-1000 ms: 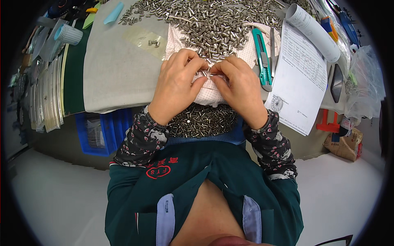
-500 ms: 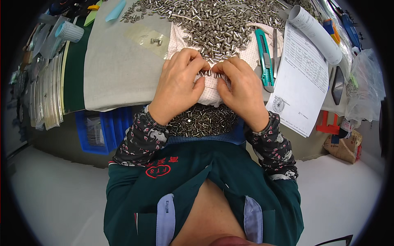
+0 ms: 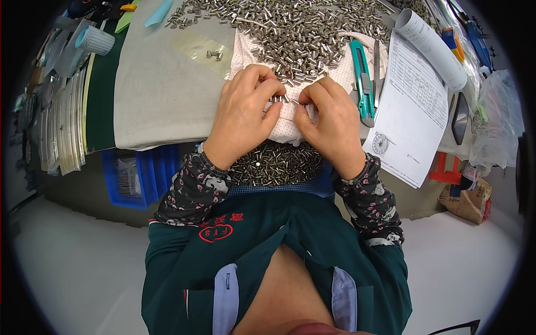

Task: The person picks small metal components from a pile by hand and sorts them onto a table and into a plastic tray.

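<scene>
My left hand is closed, its thumb and fingertips round a few small metal pins with shiny ends. Facing it, my right hand pinches one metal pin between thumb and forefinger. Both hands rest low over a dotted pale cloth. Just beyond the fingertips spreads a large heap of similar metal pins. Below the hands, a blue basket at the table's edge is full of more small metal pieces.
A green box cutter and slim metal tweezers lie right of the cloth, beside printed sheets and a paper roll. Several pins sit on a clear bag at left. A blue crate stands below the table.
My right hand has drawn slightly to the right, widening the gap between the two hands, with a pin at its fingertips. My left hand stays almost in place.
</scene>
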Motion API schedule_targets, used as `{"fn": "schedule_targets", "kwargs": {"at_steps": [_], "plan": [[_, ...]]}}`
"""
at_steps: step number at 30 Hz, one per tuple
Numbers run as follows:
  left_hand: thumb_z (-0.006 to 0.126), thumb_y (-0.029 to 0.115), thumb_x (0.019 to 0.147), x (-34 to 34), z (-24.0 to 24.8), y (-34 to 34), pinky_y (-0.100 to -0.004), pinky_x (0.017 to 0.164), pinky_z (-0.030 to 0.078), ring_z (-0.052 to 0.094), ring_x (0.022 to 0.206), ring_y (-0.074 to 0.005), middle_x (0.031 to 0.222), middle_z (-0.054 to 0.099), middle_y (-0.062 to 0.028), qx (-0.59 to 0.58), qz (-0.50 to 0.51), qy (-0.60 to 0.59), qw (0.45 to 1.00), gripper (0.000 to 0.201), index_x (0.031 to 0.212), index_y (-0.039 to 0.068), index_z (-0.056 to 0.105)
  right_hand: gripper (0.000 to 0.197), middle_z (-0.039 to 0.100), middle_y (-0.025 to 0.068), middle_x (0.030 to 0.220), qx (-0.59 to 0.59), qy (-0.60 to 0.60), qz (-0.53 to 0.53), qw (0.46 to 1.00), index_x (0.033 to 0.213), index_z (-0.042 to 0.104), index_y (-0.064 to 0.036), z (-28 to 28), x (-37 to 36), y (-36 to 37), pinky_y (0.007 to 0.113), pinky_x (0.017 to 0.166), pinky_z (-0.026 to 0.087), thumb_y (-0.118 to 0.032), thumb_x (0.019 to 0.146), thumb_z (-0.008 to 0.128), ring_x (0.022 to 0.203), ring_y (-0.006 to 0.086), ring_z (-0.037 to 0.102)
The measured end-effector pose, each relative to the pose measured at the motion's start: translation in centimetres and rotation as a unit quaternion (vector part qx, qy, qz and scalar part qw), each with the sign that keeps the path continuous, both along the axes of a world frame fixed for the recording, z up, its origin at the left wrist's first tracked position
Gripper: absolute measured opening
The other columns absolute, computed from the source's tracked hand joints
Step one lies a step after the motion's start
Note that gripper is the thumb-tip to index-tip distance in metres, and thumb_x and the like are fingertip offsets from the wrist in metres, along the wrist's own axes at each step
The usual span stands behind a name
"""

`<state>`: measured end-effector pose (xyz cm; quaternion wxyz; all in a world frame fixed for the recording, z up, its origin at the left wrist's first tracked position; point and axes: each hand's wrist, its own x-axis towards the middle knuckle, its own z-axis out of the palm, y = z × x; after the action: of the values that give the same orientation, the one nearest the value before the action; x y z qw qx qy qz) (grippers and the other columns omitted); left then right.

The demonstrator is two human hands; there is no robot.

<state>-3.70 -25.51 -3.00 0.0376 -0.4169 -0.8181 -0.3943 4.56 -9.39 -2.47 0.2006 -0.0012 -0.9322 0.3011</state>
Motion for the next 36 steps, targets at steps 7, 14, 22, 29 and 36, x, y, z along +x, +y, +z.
{"fn": "schedule_targets", "kwargs": {"at_steps": [7,14,22,29,36], "plan": [[0.071,0.005,0.072,-0.1,0.0,-0.1,-0.0399,0.084,0.044,0.057,0.094,-0.0264,0.103,0.055,-0.0080,0.004,-0.009,-0.011,1.000,0.021,0.092,0.005,0.064,0.015,0.055,0.0083,0.083,0.003,-0.003,0.005,1.000,0.081,0.059,-0.0065,0.0,0.0,-0.2,0.041,0.067,0.047,-0.011,0.074,0.071,0.080,0.0290,0.058],[0.071,0.003,0.074,0.1,0.4,-0.8,-0.0358,0.085,0.048,0.059,0.098,-0.0279,0.112,0.052,-0.0132,-0.009,0.012,-0.033,0.999,0.019,0.091,0.000,0.063,0.013,0.056,0.0069,0.081,0.028,-0.017,-0.005,0.999,0.083,0.061,-0.0079,0.5,0.7,0.6,0.040,0.066,0.048,-0.010,0.075,0.070,0.080,0.0277,0.058],[0.069,0.003,0.074,0.0,0.6,-0.7,-0.0361,0.086,0.047,0.059,0.097,-0.0286,0.111,0.053,-0.0133,-0.025,0.013,-0.019,0.999,0.017,0.089,0.000,0.062,0.011,0.058,0.0068,0.083,0.026,0.007,0.013,1.000,0.085,0.061,-0.0082,0.3,-0.1,0.7,0.039,0.067,0.049,-0.007,0.075,0.067,0.081,0.0267,0.059],[0.070,0.003,0.072,0.0,0.2,-0.7,-0.0410,0.083,0.047,0.058,0.092,-0.0296,0.108,0.054,-0.0119,0.013,0.012,-0.023,1.000,0.017,0.085,0.004,0.060,0.013,0.062,0.0082,0.084,-0.095,-0.026,0.045,0.994,0.091,0.064,-0.0052,0.1,0.0,1.5,0.039,0.070,0.049,-0.003,0.078,0.063,0.082,0.0287,0.060],[0.070,0.003,0.073,0.1,0.2,-0.7,-0.0402,0.083,0.047,0.059,0.092,-0.0296,0.110,0.055,-0.0123,0.015,0.006,-0.027,1.000,0.014,0.083,0.003,0.061,0.015,0.064,0.0095,0.083,-0.118,-0.029,0.040,0.992,0.094,0.065,-0.0045,0.1,0.0,1.2,0.039,0.073,0.049,-0.003,0.079,0.063,0.082,0.0298,0.061]]}}
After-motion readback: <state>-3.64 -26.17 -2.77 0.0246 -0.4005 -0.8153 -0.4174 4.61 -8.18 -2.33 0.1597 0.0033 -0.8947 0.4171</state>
